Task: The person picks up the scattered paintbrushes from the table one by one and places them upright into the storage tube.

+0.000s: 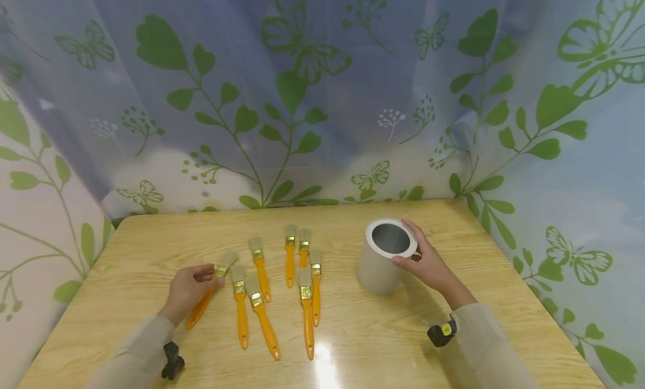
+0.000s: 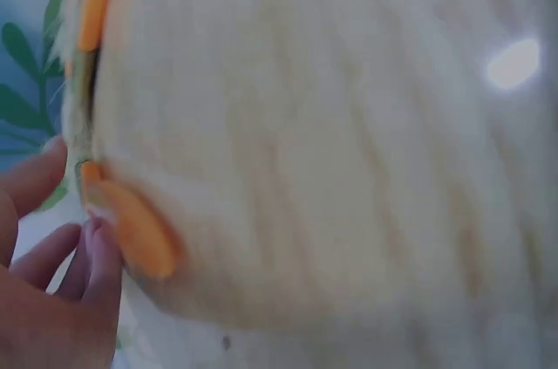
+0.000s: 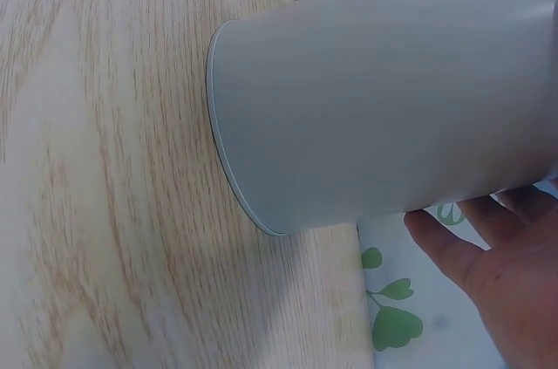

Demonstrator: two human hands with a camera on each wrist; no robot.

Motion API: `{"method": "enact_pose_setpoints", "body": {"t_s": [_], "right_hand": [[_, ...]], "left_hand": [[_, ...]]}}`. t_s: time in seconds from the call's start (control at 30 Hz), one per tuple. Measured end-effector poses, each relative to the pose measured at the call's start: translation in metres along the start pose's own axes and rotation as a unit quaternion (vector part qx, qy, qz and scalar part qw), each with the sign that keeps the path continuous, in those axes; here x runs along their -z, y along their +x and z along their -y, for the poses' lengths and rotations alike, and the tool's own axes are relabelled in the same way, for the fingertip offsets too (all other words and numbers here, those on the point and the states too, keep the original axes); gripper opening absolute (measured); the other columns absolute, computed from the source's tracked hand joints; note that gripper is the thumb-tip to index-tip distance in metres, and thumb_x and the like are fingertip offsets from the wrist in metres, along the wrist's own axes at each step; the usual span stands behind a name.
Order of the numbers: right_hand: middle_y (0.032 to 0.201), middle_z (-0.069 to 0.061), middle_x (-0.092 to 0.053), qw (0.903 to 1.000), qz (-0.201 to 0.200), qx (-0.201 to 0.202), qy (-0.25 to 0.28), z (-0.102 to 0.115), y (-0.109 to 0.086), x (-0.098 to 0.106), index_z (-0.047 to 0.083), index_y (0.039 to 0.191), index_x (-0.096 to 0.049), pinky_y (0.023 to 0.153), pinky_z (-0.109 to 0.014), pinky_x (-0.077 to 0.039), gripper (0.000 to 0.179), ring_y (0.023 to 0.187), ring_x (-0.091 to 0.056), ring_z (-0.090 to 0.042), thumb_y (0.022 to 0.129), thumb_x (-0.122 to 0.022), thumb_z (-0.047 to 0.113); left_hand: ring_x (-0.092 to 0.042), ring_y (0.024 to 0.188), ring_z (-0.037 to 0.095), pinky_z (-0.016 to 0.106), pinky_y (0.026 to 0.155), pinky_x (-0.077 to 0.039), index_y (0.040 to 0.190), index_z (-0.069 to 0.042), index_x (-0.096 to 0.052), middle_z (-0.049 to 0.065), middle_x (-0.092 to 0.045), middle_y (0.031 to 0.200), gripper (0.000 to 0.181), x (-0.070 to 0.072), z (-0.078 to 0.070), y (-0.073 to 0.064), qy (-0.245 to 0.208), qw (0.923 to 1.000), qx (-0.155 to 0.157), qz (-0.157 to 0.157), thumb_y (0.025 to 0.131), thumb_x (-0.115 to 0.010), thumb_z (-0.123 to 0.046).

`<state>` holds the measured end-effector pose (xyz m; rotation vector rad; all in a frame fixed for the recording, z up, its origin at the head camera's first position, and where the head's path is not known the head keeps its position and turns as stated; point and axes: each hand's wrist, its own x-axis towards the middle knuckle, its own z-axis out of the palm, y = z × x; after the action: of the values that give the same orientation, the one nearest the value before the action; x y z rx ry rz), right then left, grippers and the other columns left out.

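Several paintbrushes with orange handles, brassy ferrules and pale bristles lie on the wooden table. My left hand (image 1: 188,291) is over the leftmost paintbrush (image 1: 200,309), which lies slanted. Its fingertips are close to the ferrule, thumb and fingers apart; in the left wrist view they appear beside an orange handle (image 2: 139,234), though blur obscures the contact. To the right, a light grey cylindrical canister (image 1: 380,271) stands with its open top facing up, its dark inside visible. My right hand (image 1: 428,266) holds it near the rim, thumb in front and fingers round the far side.
Close to the left hand lie three more paintbrushes (image 1: 242,316); another group (image 1: 307,310) lies mid-table. A patterned curtain (image 1: 322,126) hangs behind the wooden table (image 1: 383,350) and along its sides.
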<state>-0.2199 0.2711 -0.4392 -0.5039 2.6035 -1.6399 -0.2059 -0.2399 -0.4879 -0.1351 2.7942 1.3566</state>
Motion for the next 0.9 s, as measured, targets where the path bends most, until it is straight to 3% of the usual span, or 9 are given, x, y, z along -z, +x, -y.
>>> {"method": "enact_pose_setpoints", "body": {"t_s": [0.13, 0.27, 0.6, 0.9], "right_hand": [[0.15, -0.021, -0.028, 1.0, -0.005, 0.006, -0.001, -0.001, 0.0, 0.0, 0.019, 0.155, -0.011, 0.101, -0.06, -0.038, 0.086, 0.128, -0.04, -0.044, 0.09, -0.068, 0.014], [0.15, -0.022, -0.028, 0.9999, -0.005, 0.013, 0.003, -0.002, 0.0, 0.0, 0.017, 0.155, -0.011, 0.102, -0.061, -0.036, 0.086, 0.128, -0.04, -0.044, 0.09, -0.067, 0.012], [0.149, -0.021, -0.028, 0.9999, -0.007, 0.011, 0.006, 0.0, 0.0, 0.0, 0.017, 0.155, -0.012, 0.103, -0.061, -0.035, 0.085, 0.128, -0.04, -0.043, 0.09, -0.067, 0.012], [0.149, -0.022, -0.028, 0.9999, -0.006, 0.007, 0.01, 0.0, 0.0, -0.001, 0.015, 0.155, -0.011, 0.102, -0.061, -0.036, 0.086, 0.128, -0.04, -0.044, 0.09, -0.068, 0.011]], "left_hand": [[-0.066, 0.097, 0.036, 0.043, 0.081, -0.056, 0.118, 0.009, -0.063, 0.025, -0.066, 0.111, 0.046, -0.007, -0.001, 0.001, 0.024, 0.9978, -0.016, -0.059, 0.082, -0.077, -0.016], [-0.068, 0.091, 0.035, 0.043, 0.077, -0.056, 0.112, 0.008, -0.066, 0.023, -0.069, 0.104, 0.04, -0.009, -0.002, 0.002, 0.039, 0.996, -0.014, -0.079, 0.081, -0.077, -0.014], [-0.064, 0.078, 0.025, 0.025, 0.057, -0.048, 0.106, 0.009, -0.069, 0.016, -0.07, 0.087, 0.036, -0.005, -0.004, 0.008, 0.053, 0.9969, 0.019, -0.055, 0.08, -0.076, -0.015], [-0.065, 0.084, 0.031, 0.034, 0.067, -0.055, 0.11, 0.012, -0.065, 0.023, -0.068, 0.097, 0.041, 0.003, -0.002, 0.006, 0.032, 0.9987, 0.028, -0.027, 0.083, -0.074, -0.019]]}}
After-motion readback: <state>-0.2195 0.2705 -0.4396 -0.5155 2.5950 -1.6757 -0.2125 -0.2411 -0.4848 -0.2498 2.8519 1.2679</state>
